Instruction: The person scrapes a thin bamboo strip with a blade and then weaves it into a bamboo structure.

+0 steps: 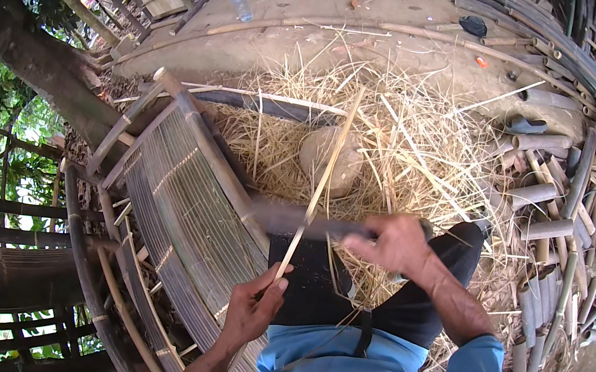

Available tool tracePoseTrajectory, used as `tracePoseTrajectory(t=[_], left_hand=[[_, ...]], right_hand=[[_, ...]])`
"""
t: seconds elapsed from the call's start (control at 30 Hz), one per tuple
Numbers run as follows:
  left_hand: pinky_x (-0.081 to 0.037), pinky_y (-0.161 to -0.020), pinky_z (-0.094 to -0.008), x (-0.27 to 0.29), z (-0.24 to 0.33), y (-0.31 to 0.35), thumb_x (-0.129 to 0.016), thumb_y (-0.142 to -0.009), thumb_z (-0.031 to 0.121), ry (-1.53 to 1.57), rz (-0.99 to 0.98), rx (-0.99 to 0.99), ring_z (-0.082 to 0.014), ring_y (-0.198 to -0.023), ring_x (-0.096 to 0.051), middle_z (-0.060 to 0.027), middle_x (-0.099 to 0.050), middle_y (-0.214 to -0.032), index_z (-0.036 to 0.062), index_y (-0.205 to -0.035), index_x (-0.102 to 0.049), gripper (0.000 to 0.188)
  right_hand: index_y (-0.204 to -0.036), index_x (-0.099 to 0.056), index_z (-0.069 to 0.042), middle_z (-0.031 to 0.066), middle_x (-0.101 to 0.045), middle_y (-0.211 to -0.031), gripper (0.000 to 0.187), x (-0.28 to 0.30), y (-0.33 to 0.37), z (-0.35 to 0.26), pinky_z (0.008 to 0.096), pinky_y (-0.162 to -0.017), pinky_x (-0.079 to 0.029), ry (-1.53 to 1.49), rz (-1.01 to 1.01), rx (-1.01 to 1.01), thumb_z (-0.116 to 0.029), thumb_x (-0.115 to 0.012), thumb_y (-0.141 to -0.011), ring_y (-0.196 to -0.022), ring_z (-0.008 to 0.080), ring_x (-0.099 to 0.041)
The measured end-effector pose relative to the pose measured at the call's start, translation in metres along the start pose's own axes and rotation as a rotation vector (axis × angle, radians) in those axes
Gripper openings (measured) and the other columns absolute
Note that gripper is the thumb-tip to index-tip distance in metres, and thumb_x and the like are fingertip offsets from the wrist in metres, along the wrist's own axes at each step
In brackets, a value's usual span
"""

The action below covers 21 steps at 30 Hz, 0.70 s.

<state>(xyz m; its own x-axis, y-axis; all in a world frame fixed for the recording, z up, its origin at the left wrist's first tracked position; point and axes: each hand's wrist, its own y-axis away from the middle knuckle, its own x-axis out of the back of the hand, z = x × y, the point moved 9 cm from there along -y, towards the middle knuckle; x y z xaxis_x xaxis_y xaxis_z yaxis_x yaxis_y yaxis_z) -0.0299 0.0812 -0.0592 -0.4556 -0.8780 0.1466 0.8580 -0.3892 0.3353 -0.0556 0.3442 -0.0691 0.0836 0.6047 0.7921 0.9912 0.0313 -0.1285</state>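
Note:
My left hand [256,302] is closed round a long pale bamboo strip [329,164], the thumb and fingers pinching its lower part. The strip slants up and away over a rounded stone [345,170]. My right hand [396,244] grips a long dark knife [334,228] whose blade points left, smeared by motion. Blade and strip cross in front of my lap; whether the edge cuts into the strip I cannot make out. A thin curled sliver [333,262] hangs below the crossing, over my dark trousers.
A slatted bamboo bench [190,177] stands close on my left. Bamboo shavings [429,144] lie heaped ahead. Cut bamboo pieces [534,194] are piled at the right, near a dark shoe [526,125]. Farther off, a plastic bottle [239,2] lies on the ground by a long pole [300,23].

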Motion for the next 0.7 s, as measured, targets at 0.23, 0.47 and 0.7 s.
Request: tracePoseTrajectory(t=[0.23, 0.47, 0.7], left_hand=[[-0.028, -0.046, -0.0227, 0.003, -0.013, 0.011, -0.059, -0.104, 0.020, -0.008, 0.013, 0.062, -0.0024, -0.050, -0.037, 0.0056, -0.045, -0.059, 0.0005, -0.130, -0.064, 0.033], [-0.030, -0.048, -0.0221, 0.003, -0.031, 0.026, -0.061, -0.103, 0.020, -0.063, 0.027, 0.031, -0.0013, -0.054, -0.040, 0.0061, -0.048, -0.062, -0.0029, -0.124, -0.066, 0.032], [-0.030, -0.044, -0.0225, 0.001, -0.027, 0.033, -0.057, -0.105, 0.021, 0.086, -0.057, 0.115, -0.0033, -0.048, -0.040, 0.0048, -0.045, -0.058, -0.0056, -0.121, -0.065, 0.032]], right_hand=[[-0.090, -0.074, -0.008, 0.0113, -0.067, -0.065, 0.061, -0.009, 0.007, -0.006, 0.0442, -0.054, -0.053, 0.093, -0.099, 0.192, -0.065, -0.054, -0.095, -0.052, 0.0320, -0.062], [-0.091, -0.077, -0.005, 0.0136, -0.058, -0.050, 0.073, 0.026, -0.017, 0.033, 0.0450, -0.048, -0.051, 0.091, 0.051, 0.014, -0.070, -0.042, -0.098, -0.046, 0.0276, -0.061], [-0.100, -0.078, -0.005, 0.0033, -0.051, -0.048, 0.074, 0.063, -0.027, 0.126, 0.0429, -0.035, -0.038, -0.076, 0.221, -0.435, -0.070, -0.042, -0.098, -0.037, 0.0130, -0.045]])
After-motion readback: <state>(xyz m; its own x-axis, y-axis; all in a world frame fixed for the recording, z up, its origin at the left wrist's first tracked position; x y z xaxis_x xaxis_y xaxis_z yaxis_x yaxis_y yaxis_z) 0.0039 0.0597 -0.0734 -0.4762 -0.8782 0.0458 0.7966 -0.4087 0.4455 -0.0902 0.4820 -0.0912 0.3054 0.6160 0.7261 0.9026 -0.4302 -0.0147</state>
